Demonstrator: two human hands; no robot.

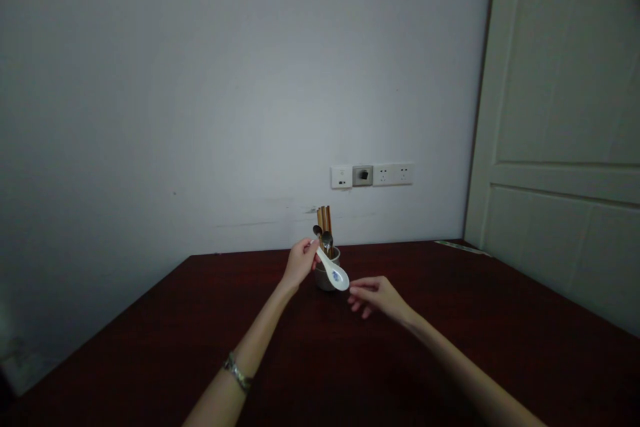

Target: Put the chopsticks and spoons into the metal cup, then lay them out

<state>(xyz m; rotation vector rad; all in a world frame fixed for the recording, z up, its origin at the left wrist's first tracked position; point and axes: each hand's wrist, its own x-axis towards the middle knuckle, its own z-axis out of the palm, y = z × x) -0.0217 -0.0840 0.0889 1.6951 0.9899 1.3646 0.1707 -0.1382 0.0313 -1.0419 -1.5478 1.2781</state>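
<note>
My left hand [301,263] is closed around the handle of a white ceramic soup spoon [338,277] with a small blue mark in its bowl. The spoon slants down to the right, bowl end lowest. Just beyond that end is my right hand [376,297], its fingers loosely bent and slightly apart. Whether its fingertips touch the spoon's rim I cannot tell. Behind the spoon stands a light round pot [324,282], partly hidden by it. Wooden chopsticks [324,219] and metal spoons [327,239] stick up out of the pot.
The dark red table [220,320] reaches back to a pale wall with a row of sockets and switches [373,175]. A white panelled door [560,133] rises at the right. Near the table's back right corner lies a flat light strip [463,248].
</note>
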